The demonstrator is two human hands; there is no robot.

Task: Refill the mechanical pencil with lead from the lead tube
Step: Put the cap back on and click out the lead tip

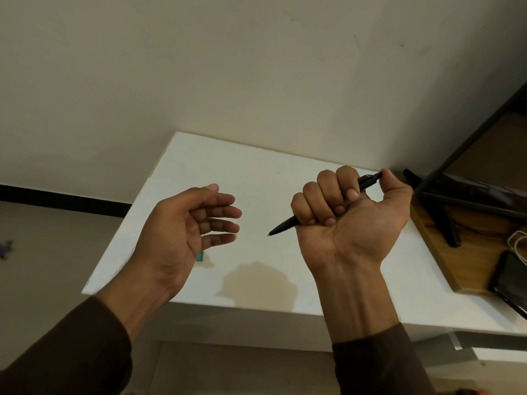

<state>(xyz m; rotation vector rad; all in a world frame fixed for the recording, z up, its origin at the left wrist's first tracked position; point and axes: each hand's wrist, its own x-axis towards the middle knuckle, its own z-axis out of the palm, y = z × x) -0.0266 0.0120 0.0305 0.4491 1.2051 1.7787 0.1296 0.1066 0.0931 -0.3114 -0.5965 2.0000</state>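
Note:
My right hand [346,223] is closed in a fist around a black mechanical pencil [286,225], held above the white table [256,166]. Its tip points down and left; my thumb rests on the button end at the upper right. My left hand [188,232] hovers palm up to the left of the tip, fingers apart and holding nothing. A small teal object [200,256], possibly the lead tube, lies on the table, mostly hidden behind my left hand.
A wooden board [445,252] lies at the table's right side with a black monitor stand [445,220] on it. A dark phone [510,277] and white cable [517,240] sit at the far right. The wall [228,67] stands close behind the table.

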